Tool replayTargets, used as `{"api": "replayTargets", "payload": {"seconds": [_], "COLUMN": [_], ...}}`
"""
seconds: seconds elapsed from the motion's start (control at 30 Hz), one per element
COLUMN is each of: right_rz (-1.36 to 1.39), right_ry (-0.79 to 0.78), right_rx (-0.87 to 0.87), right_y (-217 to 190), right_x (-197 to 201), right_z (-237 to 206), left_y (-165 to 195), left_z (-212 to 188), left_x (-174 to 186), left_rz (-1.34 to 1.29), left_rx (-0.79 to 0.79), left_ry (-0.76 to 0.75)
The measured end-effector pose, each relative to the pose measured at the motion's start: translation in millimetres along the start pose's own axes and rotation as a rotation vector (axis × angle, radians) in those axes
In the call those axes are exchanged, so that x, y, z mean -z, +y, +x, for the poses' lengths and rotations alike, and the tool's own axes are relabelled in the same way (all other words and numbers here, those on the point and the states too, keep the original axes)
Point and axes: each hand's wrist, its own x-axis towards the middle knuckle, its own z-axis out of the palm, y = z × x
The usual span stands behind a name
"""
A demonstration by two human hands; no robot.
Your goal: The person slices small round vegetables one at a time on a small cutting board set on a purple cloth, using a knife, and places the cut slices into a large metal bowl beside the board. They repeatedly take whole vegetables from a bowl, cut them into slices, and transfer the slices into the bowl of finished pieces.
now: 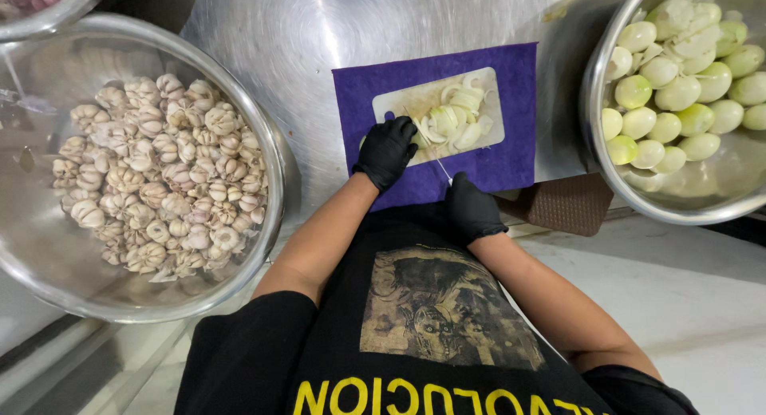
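Note:
A small pale cutting board (399, 104) lies on a purple cloth (511, 72) on the steel counter. Sliced onion (455, 116) is piled on the board. My left hand (387, 150), in a black glove, presses down on the onion at the board's near left corner. My right hand (472, 210), also gloved in black, grips a knife (439, 166) whose thin blade runs up toward the onion beside the left fingers.
A big steel bowl (275, 183) of garlic heads (159, 171) sits at the left. Another steel bowl (594, 104) with peeled onions (678, 88) stands at the right. A brown mat (566, 203) lies at the counter edge. A further bowl (48, 16) shows at top left.

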Motion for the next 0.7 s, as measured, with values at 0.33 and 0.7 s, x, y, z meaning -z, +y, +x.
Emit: {"api": "replayTargets", "payload": {"seconds": [0.33, 0.7], "right_rz": [-0.016, 0.029], "right_ry": [0.125, 0.086], "right_rx": [0.11, 0.086], "right_y": [29, 35], "right_x": [-51, -20], "right_z": [65, 37], "left_y": [-4, 2], "left_z": [1, 1], "left_x": [0, 4], "left_rz": [-0.092, -0.056], "left_rx": [0.026, 0.076], "left_ry": [-0.027, -0.049]}}
